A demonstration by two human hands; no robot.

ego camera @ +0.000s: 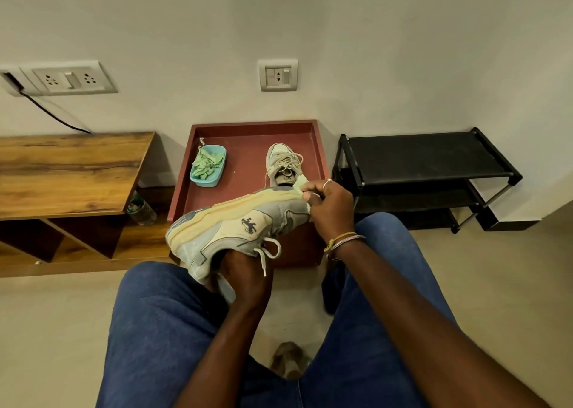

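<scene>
Sneaker point(235, 221) bars tray point(248, 166) front; tray middle open

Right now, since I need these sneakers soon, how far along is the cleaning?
Nothing looks finished. In hand: the left hand holds the grey-and-cream sneaker while the right hand pinches a pale green wipe against its yellowed sole. Left: the matching second sneaker waits in the red tray.

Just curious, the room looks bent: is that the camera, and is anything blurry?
Head view throughout: the wide lens bows the wooden shelf and black rack outward; light is soft, no glare; the held shoe and right hand pinching a green wipe are sharp; the tan thing between the knees is blurred.
</scene>
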